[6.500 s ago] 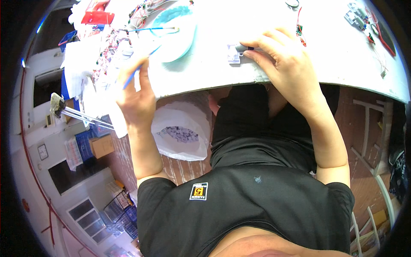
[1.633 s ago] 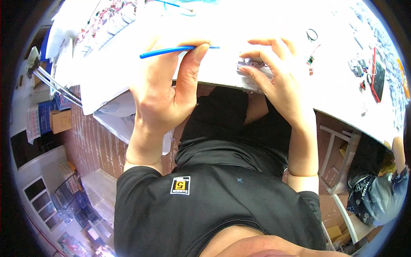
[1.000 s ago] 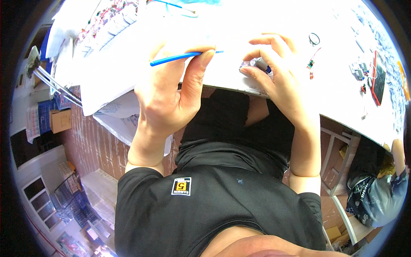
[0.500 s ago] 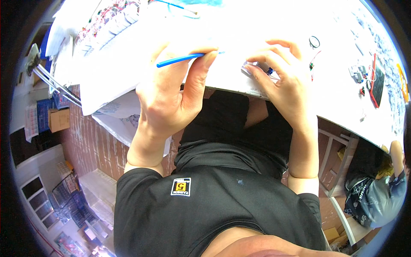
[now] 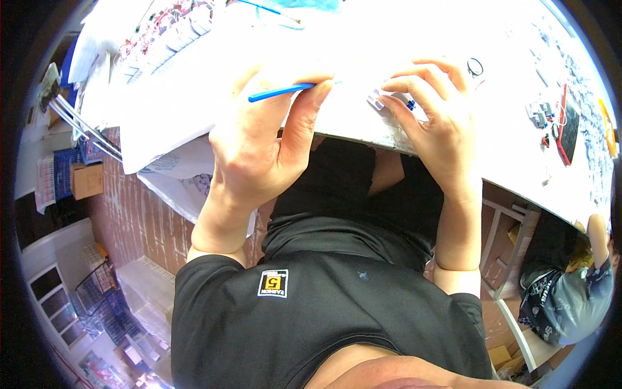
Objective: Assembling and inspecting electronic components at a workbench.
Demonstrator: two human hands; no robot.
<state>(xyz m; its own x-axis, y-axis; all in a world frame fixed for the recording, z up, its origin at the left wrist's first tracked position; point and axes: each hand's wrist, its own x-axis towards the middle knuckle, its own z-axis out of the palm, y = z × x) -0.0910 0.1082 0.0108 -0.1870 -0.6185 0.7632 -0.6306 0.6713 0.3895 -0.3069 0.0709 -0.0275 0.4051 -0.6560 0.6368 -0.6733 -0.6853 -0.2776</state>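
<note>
My left hand (image 5: 265, 136) pinches a slim blue rod-like tool (image 5: 278, 93) between thumb and fingers. The tool's thin tip points right, and glare washes out its end. My right hand (image 5: 437, 117) curls over the white table, thumb and fingertips closed at a small white part (image 5: 375, 99). Below its fingers shows a small dark-blue piece (image 5: 411, 105); whether it belongs to the white part I cannot tell. A gap separates the tool's tip from the white part.
Rows of white cases with red wires (image 5: 168, 39) stand far left. Another blue stick (image 5: 272, 11) lies at the back. Rightward are a black ring (image 5: 475, 67), small grey parts (image 5: 539, 115) and a red-edged dark tray (image 5: 569, 126). A co-worker (image 5: 570, 298) sits at right.
My left hand and the blue tool have shifted slightly right. My right hand has also moved a little right, covering a small wired piece that showed beside it.
</note>
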